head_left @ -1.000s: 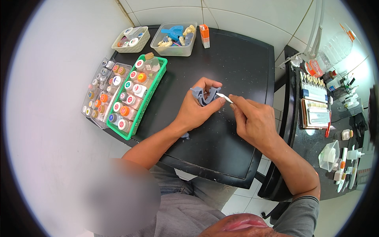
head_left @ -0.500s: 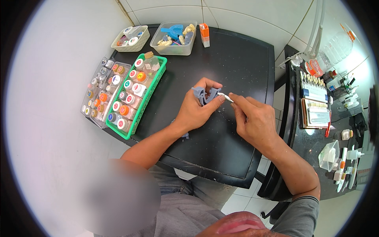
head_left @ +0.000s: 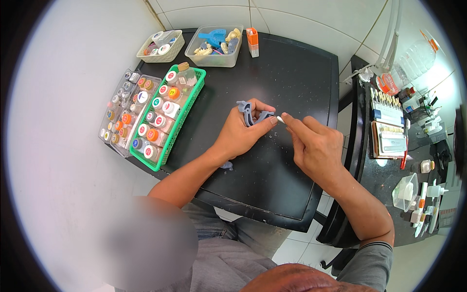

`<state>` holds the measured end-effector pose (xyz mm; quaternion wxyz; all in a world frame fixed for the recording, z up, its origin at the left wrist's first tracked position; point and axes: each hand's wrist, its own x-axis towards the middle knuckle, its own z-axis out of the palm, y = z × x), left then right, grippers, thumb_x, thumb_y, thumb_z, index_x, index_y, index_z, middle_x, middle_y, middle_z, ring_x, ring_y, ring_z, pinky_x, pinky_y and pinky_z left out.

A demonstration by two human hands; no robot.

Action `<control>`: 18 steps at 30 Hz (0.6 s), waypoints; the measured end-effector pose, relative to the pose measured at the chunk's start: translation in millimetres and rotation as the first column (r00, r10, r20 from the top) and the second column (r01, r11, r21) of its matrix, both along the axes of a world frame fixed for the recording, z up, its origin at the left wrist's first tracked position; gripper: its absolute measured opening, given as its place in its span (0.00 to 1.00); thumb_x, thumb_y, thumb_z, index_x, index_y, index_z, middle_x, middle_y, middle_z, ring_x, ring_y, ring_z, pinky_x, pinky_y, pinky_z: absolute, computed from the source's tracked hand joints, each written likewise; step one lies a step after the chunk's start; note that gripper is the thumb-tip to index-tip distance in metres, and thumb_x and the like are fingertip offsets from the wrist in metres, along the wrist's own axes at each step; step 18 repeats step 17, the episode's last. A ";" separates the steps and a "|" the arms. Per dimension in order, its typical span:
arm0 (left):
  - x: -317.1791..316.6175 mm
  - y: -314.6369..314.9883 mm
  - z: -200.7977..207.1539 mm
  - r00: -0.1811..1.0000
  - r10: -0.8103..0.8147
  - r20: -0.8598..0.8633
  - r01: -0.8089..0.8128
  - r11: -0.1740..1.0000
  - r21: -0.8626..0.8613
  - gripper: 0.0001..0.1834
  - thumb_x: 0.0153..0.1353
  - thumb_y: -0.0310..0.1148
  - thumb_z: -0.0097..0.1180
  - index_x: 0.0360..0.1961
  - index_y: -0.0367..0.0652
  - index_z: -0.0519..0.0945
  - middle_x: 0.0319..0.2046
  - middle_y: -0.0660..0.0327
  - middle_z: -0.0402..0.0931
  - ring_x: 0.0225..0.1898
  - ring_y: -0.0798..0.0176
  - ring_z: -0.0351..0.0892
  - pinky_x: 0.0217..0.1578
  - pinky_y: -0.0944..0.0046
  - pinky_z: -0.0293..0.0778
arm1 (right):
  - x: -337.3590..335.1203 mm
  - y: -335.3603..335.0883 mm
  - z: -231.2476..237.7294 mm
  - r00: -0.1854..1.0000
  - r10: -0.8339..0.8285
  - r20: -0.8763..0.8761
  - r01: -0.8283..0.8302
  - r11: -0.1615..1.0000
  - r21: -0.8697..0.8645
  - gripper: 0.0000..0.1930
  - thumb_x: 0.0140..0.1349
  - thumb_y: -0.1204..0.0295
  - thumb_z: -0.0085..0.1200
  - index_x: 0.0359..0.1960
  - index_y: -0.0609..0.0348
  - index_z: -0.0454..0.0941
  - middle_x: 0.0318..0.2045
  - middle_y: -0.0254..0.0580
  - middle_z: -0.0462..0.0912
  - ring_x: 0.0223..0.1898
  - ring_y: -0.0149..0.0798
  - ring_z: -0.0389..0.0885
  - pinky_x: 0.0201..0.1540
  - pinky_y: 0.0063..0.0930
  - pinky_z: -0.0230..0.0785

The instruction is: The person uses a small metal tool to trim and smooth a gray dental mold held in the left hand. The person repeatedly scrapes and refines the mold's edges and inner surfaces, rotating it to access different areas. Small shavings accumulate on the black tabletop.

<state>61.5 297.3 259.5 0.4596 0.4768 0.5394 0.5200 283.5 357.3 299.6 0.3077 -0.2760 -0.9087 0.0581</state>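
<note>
My left hand (head_left: 238,136) is closed around a grey-blue dental model (head_left: 246,114), a hinged-looking, curved piece. It is held above the black table, with part of it hidden by the fingers. My right hand (head_left: 318,148) pinches a small, slim white tool (head_left: 279,119) between thumb and index finger. Its rounded pale end points at the model's right side, close to my left thumb; whether the two touch I cannot tell. Another grey-blue piece (head_left: 226,166) lies on the table beside my left forearm, partly covered by it.
A green basket (head_left: 182,124) of capped bottles and a clear tray (head_left: 114,102) of small jars stand at the left. Farther back are a cream basket (head_left: 177,46), a plastic tub (head_left: 214,61) with a blue impression tray, and an orange-white box (head_left: 252,43). Shade guides (head_left: 389,134) lie on the right-hand table.
The white tool has drawn back slightly from the model and turned, so less of its length shows. My right hand has shifted a little to the right. The model has tilted slightly.
</note>
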 end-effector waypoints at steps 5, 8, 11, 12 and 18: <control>-0.5 3.3 -0.5 1.000 0.005 0.028 -0.006 0.998 0.057 0.15 0.75 0.28 0.70 0.58 0.36 0.84 0.40 0.69 0.83 0.38 0.80 0.75 0.38 0.74 0.68 | -1.7 3.1 3.0 0.998 0.005 -0.067 -0.010 0.998 -0.065 0.16 0.66 0.75 0.68 0.55 0.50 0.91 0.25 0.36 0.78 0.20 0.45 0.81 0.24 0.41 0.69; -1.1 4.4 7.2 0.992 0.021 0.120 -0.030 0.997 0.068 0.17 0.77 0.34 0.68 0.60 0.36 0.83 0.38 0.69 0.80 0.36 0.79 0.72 0.36 0.73 0.66 | -2.3 0.9 9.3 0.996 -0.011 -0.084 0.001 0.993 -0.117 0.11 0.68 0.74 0.67 0.50 0.51 0.89 0.24 0.37 0.81 0.21 0.47 0.83 0.24 0.42 0.70; -5.6 0.2 19.5 0.953 0.007 0.304 -0.024 0.998 0.051 0.28 0.84 0.52 0.54 0.62 0.35 0.82 0.35 0.67 0.76 0.33 0.74 0.68 0.35 0.70 0.65 | -1.7 -1.1 13.8 0.993 -0.025 -0.117 0.006 0.988 -0.154 0.07 0.72 0.72 0.66 0.49 0.52 0.86 0.25 0.39 0.84 0.22 0.50 0.84 0.24 0.43 0.70; -9.4 0.7 16.9 0.912 -0.010 0.410 -0.015 0.998 0.057 0.34 0.84 0.58 0.47 0.63 0.35 0.81 0.35 0.67 0.75 0.32 0.73 0.67 0.35 0.69 0.64 | -1.1 -1.4 15.7 0.993 -0.026 -0.113 0.005 0.984 -0.176 0.07 0.73 0.72 0.66 0.49 0.53 0.85 0.26 0.40 0.85 0.22 0.51 0.85 0.25 0.43 0.71; -17.2 1.1 1.0 0.839 -0.108 0.533 0.061 0.993 0.105 0.49 0.83 0.72 0.28 0.67 0.34 0.79 0.40 0.62 0.76 0.33 0.68 0.68 0.36 0.67 0.65 | 5.2 4.3 5.2 0.999 -0.002 -0.045 -0.009 0.969 -0.246 0.09 0.75 0.69 0.66 0.52 0.53 0.83 0.26 0.44 0.87 0.24 0.53 0.87 0.26 0.45 0.72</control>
